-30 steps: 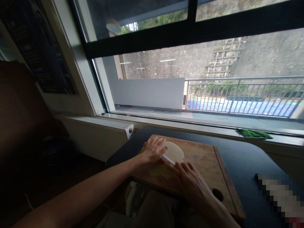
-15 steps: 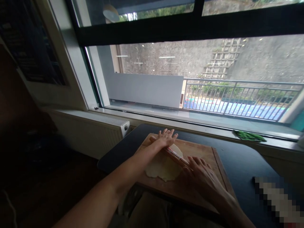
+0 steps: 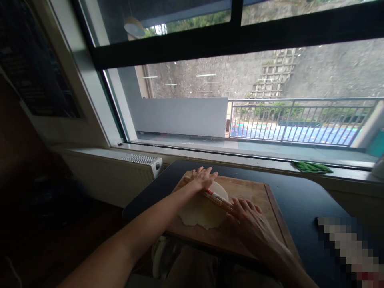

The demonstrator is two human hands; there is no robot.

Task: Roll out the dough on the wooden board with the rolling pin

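Observation:
A flat sheet of pale dough [image 3: 204, 214] lies on a wooden board [image 3: 252, 190]. Across the dough, slanting from upper left to lower right, is a rolling pin [image 3: 216, 199] with red and white markings. My left hand [image 3: 205, 177] rests on the pin's far left part, fingers spread and stretched forward. My right hand [image 3: 250, 216] lies over the pin's near right end, its fingers apart and extended, palm down. The palms hide both ends of the pin in part.
The board sits on a dark table [image 3: 303, 196] by a window. A green cloth [image 3: 312, 167] lies on the sill. To the left is a white radiator [image 3: 111, 172]. A blurred-out item [image 3: 348, 244] is on the table's right side.
The camera view has shifted slightly. Both hands stay on the rolling pin, which has turned so that its red and white markings face differently.

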